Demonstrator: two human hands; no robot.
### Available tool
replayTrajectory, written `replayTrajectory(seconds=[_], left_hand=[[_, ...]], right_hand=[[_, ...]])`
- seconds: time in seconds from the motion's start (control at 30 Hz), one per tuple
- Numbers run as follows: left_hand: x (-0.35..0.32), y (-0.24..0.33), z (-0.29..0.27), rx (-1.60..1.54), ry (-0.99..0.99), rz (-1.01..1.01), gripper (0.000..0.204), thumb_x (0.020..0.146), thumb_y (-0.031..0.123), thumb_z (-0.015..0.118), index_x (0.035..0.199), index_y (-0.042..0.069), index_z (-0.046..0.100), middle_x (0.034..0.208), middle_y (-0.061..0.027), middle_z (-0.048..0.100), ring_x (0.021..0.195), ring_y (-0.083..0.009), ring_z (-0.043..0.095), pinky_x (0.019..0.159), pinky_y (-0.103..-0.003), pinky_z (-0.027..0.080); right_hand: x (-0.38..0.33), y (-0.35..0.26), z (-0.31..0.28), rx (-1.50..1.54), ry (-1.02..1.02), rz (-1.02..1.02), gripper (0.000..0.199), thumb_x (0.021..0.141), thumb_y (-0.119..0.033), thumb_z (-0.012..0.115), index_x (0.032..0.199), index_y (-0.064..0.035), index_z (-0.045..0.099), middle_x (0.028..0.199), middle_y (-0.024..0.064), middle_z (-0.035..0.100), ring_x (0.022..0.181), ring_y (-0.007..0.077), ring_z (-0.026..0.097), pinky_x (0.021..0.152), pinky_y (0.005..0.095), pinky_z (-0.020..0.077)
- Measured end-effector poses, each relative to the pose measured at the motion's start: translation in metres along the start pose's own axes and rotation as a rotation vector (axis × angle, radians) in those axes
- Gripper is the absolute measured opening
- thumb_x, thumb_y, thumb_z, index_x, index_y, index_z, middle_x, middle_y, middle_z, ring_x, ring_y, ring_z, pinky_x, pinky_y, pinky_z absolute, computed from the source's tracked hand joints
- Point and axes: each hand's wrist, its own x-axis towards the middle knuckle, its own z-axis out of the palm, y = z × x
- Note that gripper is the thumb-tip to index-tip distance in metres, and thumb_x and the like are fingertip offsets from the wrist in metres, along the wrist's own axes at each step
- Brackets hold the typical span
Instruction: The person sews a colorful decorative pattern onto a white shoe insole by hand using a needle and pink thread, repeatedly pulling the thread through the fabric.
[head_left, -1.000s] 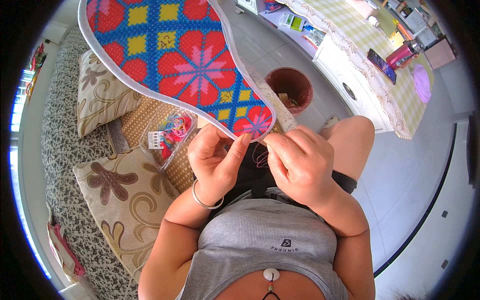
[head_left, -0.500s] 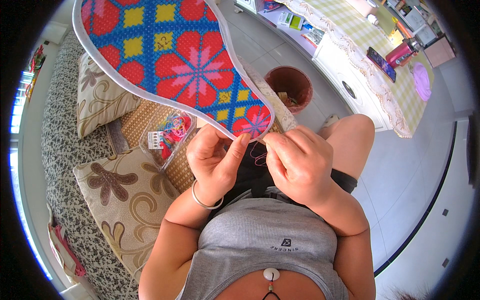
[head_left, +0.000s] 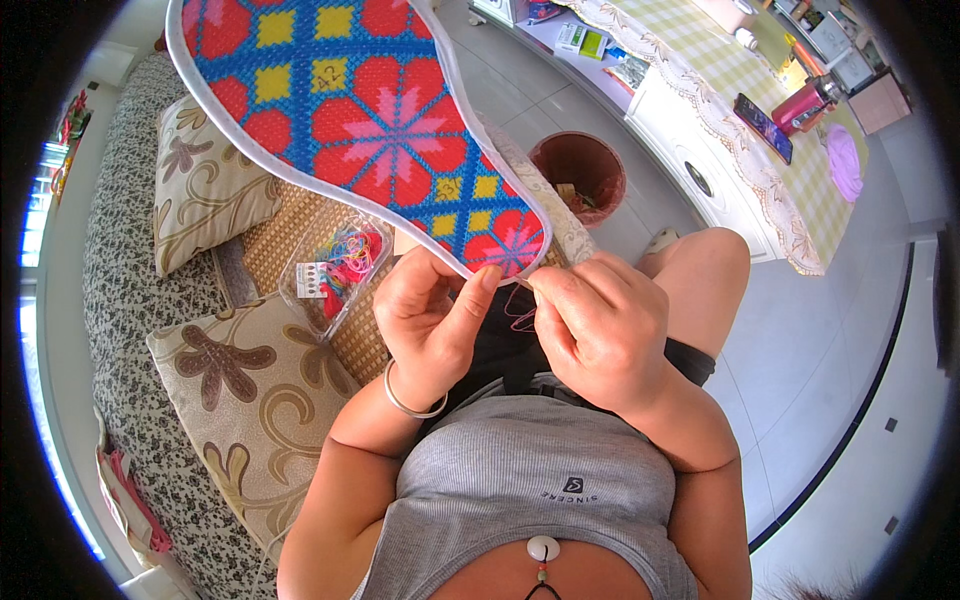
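Note:
A cross-stitched insole (head_left: 390,140) with red and pink flowers, a blue lattice, yellow squares and a white edging rises from my hands toward the upper left. My left hand (head_left: 432,318) pinches its narrow end between thumb and fingers. Just right of that end, my right hand (head_left: 600,325) is closed in a pinch at the edging; what sits between its fingertips is too small to make out. A loop of thin pink thread (head_left: 522,320) hangs below the insole, between both hands, against dark shorts.
On the woven mat at left lies a clear plastic box (head_left: 340,275) of colourful thread skeins. Patterned cushions (head_left: 250,400) rest on the sofa. A reddish waste bin (head_left: 580,175) stands on the floor ahead. At right, a cloth-covered table (head_left: 735,150) holds a phone and a red flask.
The insole's wide end has tilted slightly to the right. Both hands keep nearly the same place and their pinches.

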Motion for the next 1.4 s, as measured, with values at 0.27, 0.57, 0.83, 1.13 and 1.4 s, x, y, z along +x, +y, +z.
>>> replayTrajectory(seconds=[0.27, 0.57, 0.83, 1.13, 1.4], left_hand=[[0.001, 0.001, 0.000, 0.032, 0.003, 0.018, 0.009, 0.082, -0.006, 0.064, 0.090, -0.004, 0.061, 0.087, -0.0036, 0.058, 0.071, -0.0062, 0.052, 0.063, -0.019, 0.042], [0.002, 0.000, 0.001, 0.033, 0.020, 0.035, 0.008, 0.081, -0.005, 0.066, 0.088, -0.003, 0.062, 0.084, -0.0027, 0.058, 0.068, -0.0059, 0.051, 0.061, -0.019, 0.040], [0.001, -0.002, 0.001, 0.028, 0.011, 0.068, 0.008, 0.081, -0.006, 0.066, 0.087, -0.003, 0.061, 0.081, -0.0025, 0.058, 0.066, -0.0058, 0.050, 0.060, -0.019, 0.040], [0.000, -0.003, 0.002, 0.057, 0.024, 0.056, 0.008, 0.080, -0.005, 0.067, 0.085, -0.003, 0.061, 0.078, -0.0017, 0.057, 0.065, -0.0059, 0.050, 0.058, -0.019, 0.040], [-0.001, 0.003, 0.005, -0.044, 0.006, -0.041, 0.009, 0.083, -0.005, 0.064, 0.090, -0.004, 0.060, 0.085, -0.0035, 0.062, 0.072, -0.0056, 0.055, 0.064, -0.019, 0.044]], right_hand=[[0.000, 0.000, 0.000, 0.006, 0.038, -0.005, 0.018, 0.068, -0.003, 0.066, 0.085, -0.0028, 0.060, 0.064, 0.0045, 0.046, 0.056, 0.0210, 0.051, 0.048, 0.0317, 0.0429], [0.000, 0.000, 0.000, 0.004, 0.055, -0.006, 0.018, 0.067, -0.003, 0.066, 0.084, -0.0034, 0.060, 0.064, 0.0045, 0.046, 0.057, 0.0208, 0.051, 0.048, 0.0316, 0.0431], [0.002, -0.001, -0.003, 0.000, 0.009, -0.007, 0.020, 0.066, -0.004, 0.067, 0.084, -0.0038, 0.059, 0.064, 0.0039, 0.047, 0.057, 0.0208, 0.052, 0.048, 0.0320, 0.0432], [-0.001, -0.002, -0.002, -0.038, -0.024, -0.025, 0.018, 0.067, -0.006, 0.067, 0.083, -0.0036, 0.058, 0.064, 0.0037, 0.046, 0.058, 0.0200, 0.052, 0.047, 0.0317, 0.0426], [-0.005, 0.001, 0.014, -0.100, 0.033, -0.060, 0.015, 0.071, -0.009, 0.064, 0.084, -0.0028, 0.058, 0.064, 0.0040, 0.047, 0.059, 0.0193, 0.052, 0.048, 0.0309, 0.0431]])
